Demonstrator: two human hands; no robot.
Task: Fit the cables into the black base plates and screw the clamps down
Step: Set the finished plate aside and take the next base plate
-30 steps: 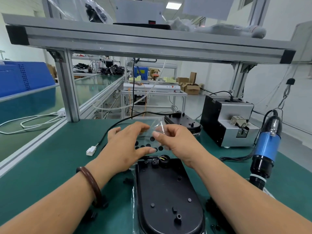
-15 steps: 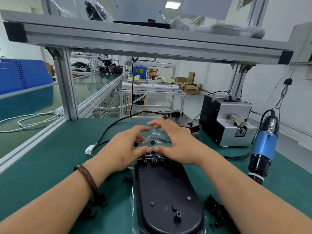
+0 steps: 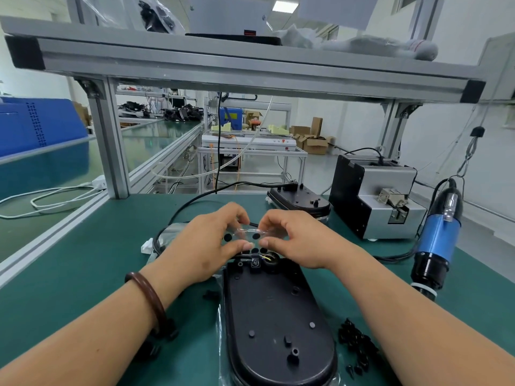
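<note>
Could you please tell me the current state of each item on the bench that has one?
Clear sheet: pinched between both hands, above the near plate's far end.
Left hand: pinching the sheet.
Right hand: pinching the sheet.
Near base plate: lying flat on the green mat, cable clamp in place.
Far base plate: lying flat, black cable running from it.
Electric screwdriver: upright, untouched.
Black screws: loose pile on the mat.
</note>
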